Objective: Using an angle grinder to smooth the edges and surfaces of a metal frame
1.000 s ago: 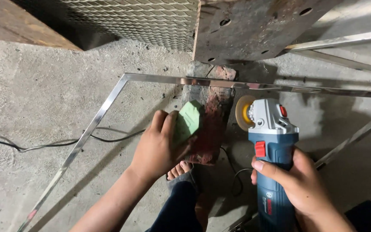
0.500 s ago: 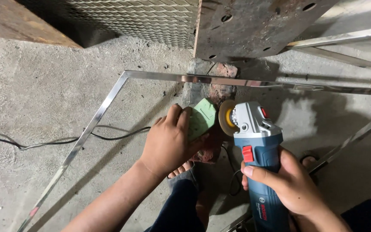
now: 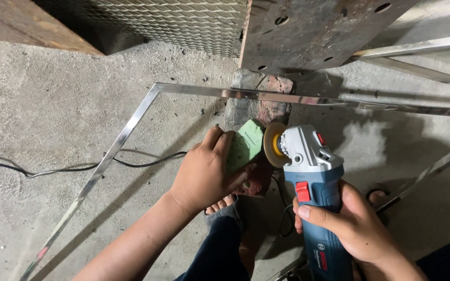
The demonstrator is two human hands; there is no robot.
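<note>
I'm gripping the blue angle grinder with my right hand, fingers clenched round the body just below the red slide switch. The grey gear head is pointing up and left, and the yellowish disc is sitting on its left side. My left hand is grasping a light green block (looks like polishing compound, can't confirm), fingers curled over its top, thumb underneath. I'm pressing the block's right edge against the disc face, or holding it just beside it; contact itself is too tight to call.

Both are hovering over a worn reddish brick lying on the concrete floor. A shiny flat steel strip frame is lying over the brick, its corner up left of my left hand, one leg running right past the brick, the other running down-left. A black cable is crossing under the frame on the floor. A rusty perforated steel plate is standing behind the brick, expanded metal mesh beside it. My bare toes are showing just below the left hand, dark trouser leg under them.
</note>
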